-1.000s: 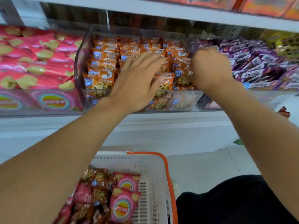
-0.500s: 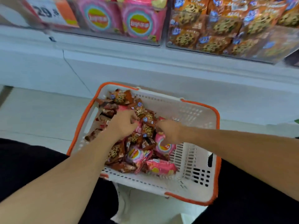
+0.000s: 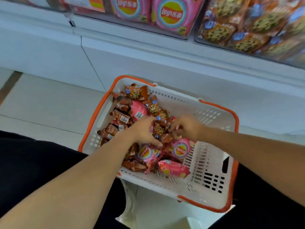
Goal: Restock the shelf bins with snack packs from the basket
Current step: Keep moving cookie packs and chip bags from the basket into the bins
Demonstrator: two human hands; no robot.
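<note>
The white basket with an orange rim (image 3: 212, 113) stands on the floor below the shelf. It holds several orange cookie packs (image 3: 136, 93), pink Lay's chip packs (image 3: 180, 149) and brown packs (image 3: 121, 116). Both hands are down in the pile at the basket's middle. My left hand (image 3: 142, 131) curls its fingers and thumb around an orange cookie pack (image 3: 159, 129). My right hand (image 3: 189, 127) has curled fingers pinching at cookie packs (image 3: 165, 121) beside it. On the shelf above are the clear chip bin (image 3: 171, 14) and the cookie bin (image 3: 244, 32).
The white shelf base (image 3: 148, 60) runs across just behind the basket. Light floor tiles (image 3: 41, 104) lie to the left. My dark-clothed legs (image 3: 33, 159) flank the basket on both sides. An orange price tag (image 3: 96, 4) hangs at the shelf edge, upper left.
A second ago both hands were up at the cookie bin on the shelf. They dropped into the basket and are now closing on cookie packs in the pile.
</note>
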